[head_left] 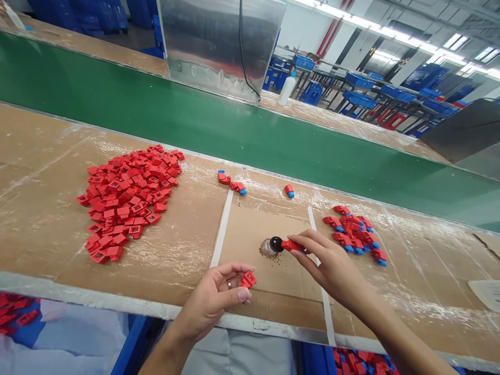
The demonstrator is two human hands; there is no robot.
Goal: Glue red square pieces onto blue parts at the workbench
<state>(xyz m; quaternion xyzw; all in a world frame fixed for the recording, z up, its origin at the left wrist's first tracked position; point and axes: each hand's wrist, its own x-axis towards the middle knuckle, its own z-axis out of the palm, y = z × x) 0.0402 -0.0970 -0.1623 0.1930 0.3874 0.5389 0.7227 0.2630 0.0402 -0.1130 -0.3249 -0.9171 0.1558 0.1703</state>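
Bench point(39, 219): two hands point(213, 299), two clips point(247, 280)

The film-wrapped cardboard workbench point(47, 156) bears a large heap of red square plastic clips point(128, 200) at left, a smaller pile of red-and-blue plastic pieces point(357, 234) at right, and a small black-capped glass jar point(271, 246) between them.

We work under bright, even factory light
Ceiling strips point(394, 36) glare off our film-wrapped table point(47, 208); the edges bow, and our right hand point(332, 265) casts a faint shadow.
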